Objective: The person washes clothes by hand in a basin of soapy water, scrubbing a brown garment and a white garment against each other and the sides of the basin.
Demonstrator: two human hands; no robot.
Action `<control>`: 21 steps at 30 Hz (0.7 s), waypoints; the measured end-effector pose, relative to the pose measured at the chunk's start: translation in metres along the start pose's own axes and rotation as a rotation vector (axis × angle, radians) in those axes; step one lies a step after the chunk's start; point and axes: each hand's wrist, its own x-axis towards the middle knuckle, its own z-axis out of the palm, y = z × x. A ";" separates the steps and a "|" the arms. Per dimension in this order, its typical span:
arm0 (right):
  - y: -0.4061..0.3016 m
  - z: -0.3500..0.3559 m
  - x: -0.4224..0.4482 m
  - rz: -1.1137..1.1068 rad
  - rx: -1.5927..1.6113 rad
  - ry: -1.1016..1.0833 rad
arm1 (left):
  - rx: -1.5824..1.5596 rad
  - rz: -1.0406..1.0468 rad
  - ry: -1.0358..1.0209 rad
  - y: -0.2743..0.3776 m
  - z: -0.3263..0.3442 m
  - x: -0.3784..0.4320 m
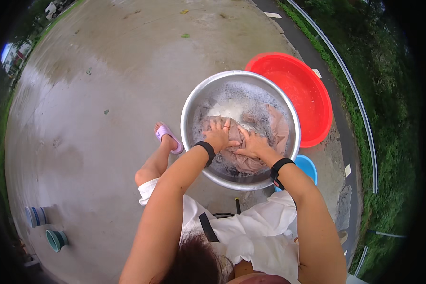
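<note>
A large round metal basin holds sudsy water and a brownish-pink cloth, partly under the foam. Both hands press on the bunched cloth near the basin's middle. My left hand, with a ring on one finger, lies flat on it with fingers spread. Close by on the right, my right hand rests on the same cloth, its fingers apart and their tips partly in the wet folds. Neither hand is plainly closed around the fabric. The part of the cloth beneath the palms is hidden.
A red plastic basin stands against the metal basin's upper right side, and a blue basin sits partly beneath its lower right rim. A black hose lies near my legs. Two buckets stand far left on wet concrete.
</note>
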 end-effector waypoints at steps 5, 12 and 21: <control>0.021 0.001 0.034 -0.006 -0.013 -0.033 | 0.145 0.101 0.116 -0.009 0.026 0.055; 0.036 0.010 0.051 -0.053 0.059 0.014 | -0.008 -0.091 0.292 0.008 0.018 0.047; 0.009 -0.024 -0.036 -0.173 0.265 0.176 | -0.225 0.231 0.446 -0.032 -0.011 -0.038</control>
